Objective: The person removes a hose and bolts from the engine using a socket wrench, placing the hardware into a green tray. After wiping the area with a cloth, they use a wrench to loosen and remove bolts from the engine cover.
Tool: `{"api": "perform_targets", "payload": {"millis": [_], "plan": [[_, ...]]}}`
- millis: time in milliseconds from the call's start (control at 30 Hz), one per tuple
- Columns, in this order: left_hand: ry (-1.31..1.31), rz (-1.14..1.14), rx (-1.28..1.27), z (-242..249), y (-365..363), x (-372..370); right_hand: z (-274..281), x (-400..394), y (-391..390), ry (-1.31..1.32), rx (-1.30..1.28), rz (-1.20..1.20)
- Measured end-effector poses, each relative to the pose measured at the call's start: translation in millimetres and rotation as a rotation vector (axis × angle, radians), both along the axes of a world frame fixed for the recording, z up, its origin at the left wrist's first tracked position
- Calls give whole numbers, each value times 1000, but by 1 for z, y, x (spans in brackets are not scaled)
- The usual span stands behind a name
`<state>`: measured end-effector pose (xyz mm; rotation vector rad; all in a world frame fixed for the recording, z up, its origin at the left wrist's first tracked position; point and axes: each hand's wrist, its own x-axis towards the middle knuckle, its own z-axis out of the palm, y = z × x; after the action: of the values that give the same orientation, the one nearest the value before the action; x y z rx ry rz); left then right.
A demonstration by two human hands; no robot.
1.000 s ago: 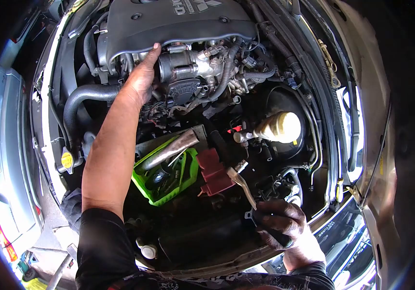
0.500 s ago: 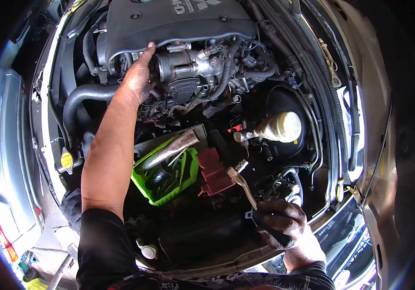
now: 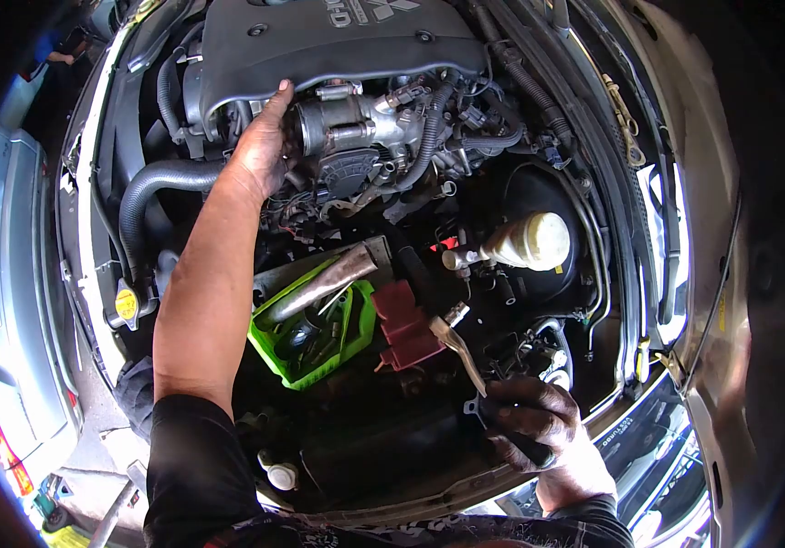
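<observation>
My left hand point(image 3: 261, 151) reaches into the engine beside the silver metal throttle body point(image 3: 324, 126). Its thumb points up against the edge of the black engine cover point(image 3: 342, 46), while the other fingers are hidden among the parts. At lower right, my right hand point(image 3: 531, 425), darkened with grime, is closed around the handle of a ratchet wrench point(image 3: 459, 349). The ratchet's head, with a socket on it, points up and away from me, near a dark red plastic cover point(image 3: 408, 331).
A bright green tray point(image 3: 306, 377) of tools sits in the engine bay, with a metal pipe point(image 3: 319, 285) lying across it. Right of it stands a whitish fluid reservoir point(image 3: 539, 241). A thick black hose point(image 3: 150, 187) curves at left. Another person's hand point(image 3: 65, 57) shows at far upper left.
Another person's arm and hand have come into view at the far upper left. Both of my hands and the ratchet wrench stay practically where they were.
</observation>
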<state>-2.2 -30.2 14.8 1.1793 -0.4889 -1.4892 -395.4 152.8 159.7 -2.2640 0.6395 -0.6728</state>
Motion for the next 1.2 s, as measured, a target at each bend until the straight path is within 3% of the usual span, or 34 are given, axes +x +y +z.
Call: {"api": "perform_targets", "payload": {"millis": [1033, 1200], "plan": [[-28, -12, -63, 6, 5, -6, -2, 1, 0, 66, -97, 9], [-60, 15, 21, 5, 6, -2, -2, 1, 0, 10, -54, 5]]}}
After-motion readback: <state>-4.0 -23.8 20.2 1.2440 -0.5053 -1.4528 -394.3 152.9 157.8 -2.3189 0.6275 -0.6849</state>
